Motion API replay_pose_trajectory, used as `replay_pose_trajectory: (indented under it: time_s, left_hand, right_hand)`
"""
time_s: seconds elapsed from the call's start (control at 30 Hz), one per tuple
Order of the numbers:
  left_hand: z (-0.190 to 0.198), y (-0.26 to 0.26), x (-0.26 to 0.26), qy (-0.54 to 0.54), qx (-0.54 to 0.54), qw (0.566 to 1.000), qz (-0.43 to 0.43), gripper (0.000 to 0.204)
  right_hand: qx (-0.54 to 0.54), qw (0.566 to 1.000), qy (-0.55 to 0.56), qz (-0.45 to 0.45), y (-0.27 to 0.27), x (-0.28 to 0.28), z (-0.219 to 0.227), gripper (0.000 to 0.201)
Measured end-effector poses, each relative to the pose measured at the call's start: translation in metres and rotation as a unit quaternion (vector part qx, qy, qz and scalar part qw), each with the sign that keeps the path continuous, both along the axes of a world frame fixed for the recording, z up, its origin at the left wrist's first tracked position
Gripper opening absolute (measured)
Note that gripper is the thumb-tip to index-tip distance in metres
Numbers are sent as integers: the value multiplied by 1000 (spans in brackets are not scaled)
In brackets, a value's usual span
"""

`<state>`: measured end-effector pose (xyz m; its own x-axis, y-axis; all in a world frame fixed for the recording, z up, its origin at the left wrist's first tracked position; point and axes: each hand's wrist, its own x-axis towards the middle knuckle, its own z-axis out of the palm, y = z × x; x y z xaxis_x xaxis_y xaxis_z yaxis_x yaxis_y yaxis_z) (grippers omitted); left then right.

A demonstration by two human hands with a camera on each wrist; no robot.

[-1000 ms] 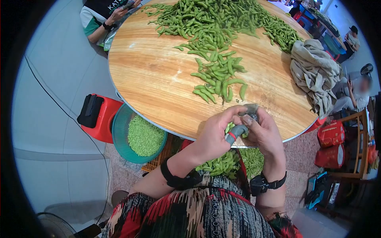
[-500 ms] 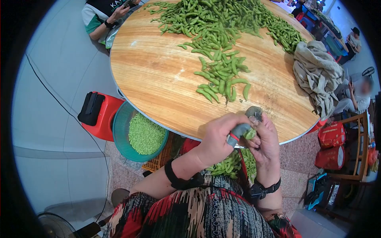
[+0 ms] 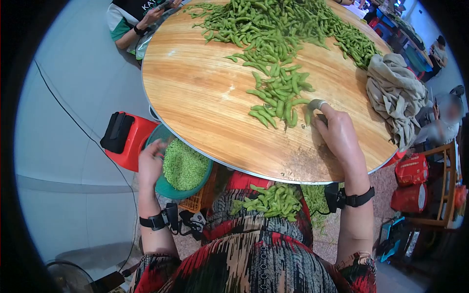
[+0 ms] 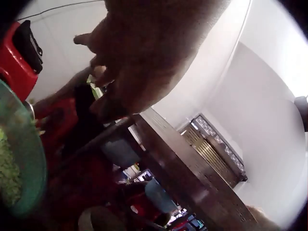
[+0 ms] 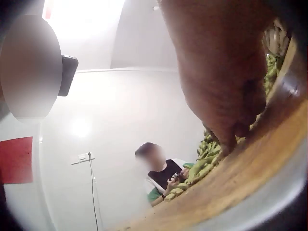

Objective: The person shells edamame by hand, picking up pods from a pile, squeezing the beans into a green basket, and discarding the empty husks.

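A heap of green edamame pods (image 3: 278, 95) lies on the round wooden table (image 3: 205, 97). My right hand (image 3: 337, 132) rests on the table at the heap's near end. Its curled fingers, one wrapped in grey tape, pinch a pod (image 3: 309, 116). In the right wrist view the right hand's fingertips (image 5: 231, 137) touch down beside pods (image 5: 207, 154). My left hand (image 3: 149, 163) hangs with loose fingers over the rim of a teal basket (image 3: 168, 193) of shelled beans (image 3: 185, 168), below the table's left edge. The left hand (image 4: 144, 57) holds nothing that I can see.
More pods (image 3: 271, 200) lie in my lap on the patterned dress. A beige cloth (image 3: 398, 95) is bunched at the table's right side. A red stool with a black pad (image 3: 124, 139) stands left of the basket. Another person (image 3: 134, 19) sits at the far left.
The hands were together at the table's near edge, working one pod. The left hand has dropped left to the basket; the right hand has reached forward onto the pile.
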<state>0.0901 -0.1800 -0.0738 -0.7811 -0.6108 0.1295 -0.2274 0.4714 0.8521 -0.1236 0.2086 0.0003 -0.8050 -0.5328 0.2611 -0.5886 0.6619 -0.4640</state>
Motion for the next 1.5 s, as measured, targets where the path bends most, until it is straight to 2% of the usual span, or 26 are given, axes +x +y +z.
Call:
replay_pose_trajectory:
  time_s: [0.03,0.07,0.1,0.13,0.17,0.2,0.33,0.4,0.47,0.53,0.57,0.6,0.67,0.7,0.73,0.77,0.8,0.83,0.87,0.93,1.0,1.07,1.27,1.3,1.43,1.5]
  left_hand:
    - [-2,13,4,-131,-253,958,42,28]
    - [-4,20,7,-252,-483,835,80,34]
    - [1,19,5,-169,-484,857,45,36]
    - [17,27,-1,-170,-484,858,45,36]
    - [32,41,-10,-55,-336,940,-12,36]
    - [49,58,-20,64,-171,981,-66,37]
    - [86,128,-68,93,-99,968,-212,26]
    - [77,154,-105,110,-292,939,-144,32]
    - [74,177,-126,-49,-182,944,-272,42]
    - [57,203,-133,23,-257,930,-260,41]
    - [49,212,-134,85,-333,906,-247,40]
    - [57,215,-132,90,-330,907,-244,40]
    - [80,219,-127,98,-155,936,-300,38]
    - [75,220,-126,92,-58,931,-347,34]
    - [67,220,-126,94,-58,931,-348,34]
    - [58,220,-126,86,121,884,-444,35]
    - [55,221,-124,74,293,799,-520,35]
    - [56,225,-119,58,415,760,-497,26]
    - [52,226,-118,57,415,761,-495,26]
    - [50,226,-115,109,599,667,-429,17]
    - [52,225,-115,101,635,671,-370,10]
    - [53,223,-115,124,582,735,-325,12]
    - [59,224,-112,99,448,837,-299,12]
    - [61,224,-111,87,402,861,-298,11]
    - [68,229,-108,121,410,841,-332,8]
    - [56,225,-110,144,460,794,-370,10]
  right_hand:
    - [0,1000,0,3,-2,0,1,22]
    - [3,1000,-5,1,-2,1,1,22]
    - [5,1000,-11,-3,-3,1,1,22]
    - [6,1000,-12,-3,-4,-1,0,22]
    - [-2,1000,-3,-4,-4,-3,-3,22]
    - [-11,1000,7,-5,-4,-4,-5,21]
    - [-1,999,23,-43,-8,-4,-10,20]
    - [-17,998,40,-45,-4,-7,-18,20]
    - [-37,997,31,-52,-2,1,-15,19]
    - [-56,997,24,-56,2,12,-14,19]
    - [-153,981,-82,-90,6,17,-14,17]
    - [-247,943,-188,-122,10,24,-14,16]
    - [-426,779,-448,-103,19,44,-1,13]
    - [-482,725,-490,-53,19,53,-6,13]
    - [-514,655,-552,-32,18,61,-5,17]
    - [-527,618,-583,-8,16,68,-4,16]
    - [-538,578,-613,16,14,73,-3,16]
    - [-537,578,-614,17,13,76,-3,16]
    - [-513,603,-610,18,12,79,-3,14]
    - [-486,626,-610,18,5,86,6,13]
    - [-428,731,-531,-7,-4,94,17,20]
    - [-420,727,-542,26,1,95,15,26]
    - [-432,698,-571,31,-1,93,16,24]
    - [-418,726,-546,24,-3,93,15,22]
    - [-391,779,-490,23,-6,92,7,17]
    - [-387,763,-517,17,-6,93,8,17]
